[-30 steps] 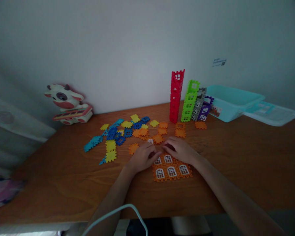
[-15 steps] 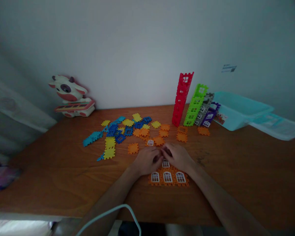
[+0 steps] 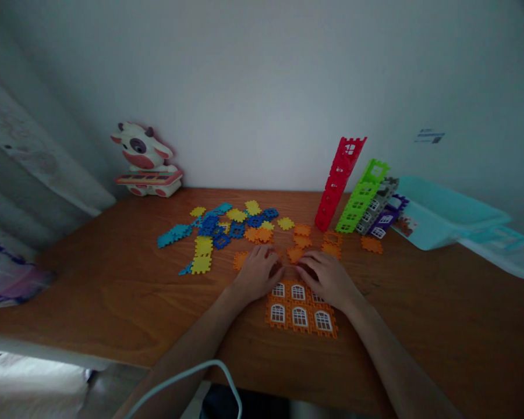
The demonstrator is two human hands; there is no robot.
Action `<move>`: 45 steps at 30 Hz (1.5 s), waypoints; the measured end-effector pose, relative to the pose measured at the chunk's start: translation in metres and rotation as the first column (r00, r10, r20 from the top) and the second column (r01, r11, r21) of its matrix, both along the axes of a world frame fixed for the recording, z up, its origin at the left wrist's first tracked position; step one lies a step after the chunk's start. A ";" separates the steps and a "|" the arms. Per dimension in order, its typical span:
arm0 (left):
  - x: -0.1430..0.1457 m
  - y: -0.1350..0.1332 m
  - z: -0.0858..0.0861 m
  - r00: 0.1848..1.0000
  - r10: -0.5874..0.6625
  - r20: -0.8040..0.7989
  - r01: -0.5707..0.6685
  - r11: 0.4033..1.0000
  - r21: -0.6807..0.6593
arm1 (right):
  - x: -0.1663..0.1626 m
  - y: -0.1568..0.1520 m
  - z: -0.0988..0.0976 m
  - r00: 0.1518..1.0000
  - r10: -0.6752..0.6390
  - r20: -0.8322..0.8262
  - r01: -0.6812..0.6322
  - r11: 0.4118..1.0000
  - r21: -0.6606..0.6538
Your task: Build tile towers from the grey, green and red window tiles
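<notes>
A flat orange panel of joined window tiles lies on the wooden table in front of me. My left hand rests palm down at the panel's far left corner, fingers curled over the tiles there. Beside it, my right hand presses on the far right edge, fingers bent. What lies under the fingertips is hidden. Loose orange tiles are scattered just beyond both hands.
Blue and yellow tiles spread to the far left. A red tower, a green tower, and grey and purple ones stand at the back right beside a teal bin with its lid. A cow toy sits at the back left.
The view has shifted and tilted. My left hand has slid forward over the small white-window tile that lay beyond the panel. Both hands stay on the panel's far edge.
</notes>
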State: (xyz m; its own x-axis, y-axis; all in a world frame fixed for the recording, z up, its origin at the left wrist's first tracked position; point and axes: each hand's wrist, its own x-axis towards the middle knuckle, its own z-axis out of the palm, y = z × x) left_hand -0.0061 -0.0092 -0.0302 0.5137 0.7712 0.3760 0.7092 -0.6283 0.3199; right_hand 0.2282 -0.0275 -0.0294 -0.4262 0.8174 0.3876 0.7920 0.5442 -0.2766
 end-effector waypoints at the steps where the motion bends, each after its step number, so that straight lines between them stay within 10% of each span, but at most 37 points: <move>1: 0.000 0.000 0.000 1.000 -0.001 0.015 0.002 1.000 -0.007 | 0.002 0.000 0.001 1.000 -0.011 0.004 0.011 1.000 0.003; 16: -0.005 0.011 -0.007 0.969 0.052 0.243 -0.033 0.996 -0.079 | -0.007 -0.003 0.005 0.984 0.049 -0.174 -0.065 0.994 -0.090; 26: 0.006 -0.010 0.007 0.914 -0.243 0.324 0.205 0.968 0.146 | -0.028 -0.010 0.002 0.784 -0.113 -0.610 -0.099 0.948 -0.303; 37: -0.007 0.004 0.010 0.983 -0.184 0.019 0.185 0.980 -0.079 | -0.013 -0.001 0.002 0.744 -0.213 -0.633 0.016 0.953 -0.302; 45: -0.004 0.006 0.005 0.978 -0.162 0.132 0.192 0.948 -0.254 | -0.017 -0.002 -0.004 0.859 -0.084 -0.505 -0.035 0.975 -0.221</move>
